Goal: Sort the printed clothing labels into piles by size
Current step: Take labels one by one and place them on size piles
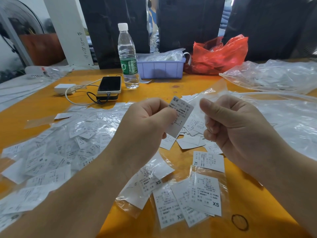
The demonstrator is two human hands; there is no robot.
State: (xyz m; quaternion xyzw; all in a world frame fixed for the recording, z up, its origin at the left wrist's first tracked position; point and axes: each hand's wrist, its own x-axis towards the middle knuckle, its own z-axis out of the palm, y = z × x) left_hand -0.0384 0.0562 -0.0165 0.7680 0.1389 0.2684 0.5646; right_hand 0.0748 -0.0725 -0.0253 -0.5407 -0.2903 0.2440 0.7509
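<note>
Nearest lay a pile of XS labels [204, 200] on the orange table [173, 86]. Above it, the left hand [145, 122] pinched one XS label [180, 115], which stuck up to the right of its thumb. Just right, the right hand [228, 124] was curled round a clear plastic sleeve [205, 100]. Unsorted labels [56, 146] were heaped at left.

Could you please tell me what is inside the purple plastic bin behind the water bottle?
The purple bin holds crumpled clear plastic bags with white printed paper inside, heaped above the rim. Its opaque walls hide whatever lies lower, and the print is too small to read.
</note>
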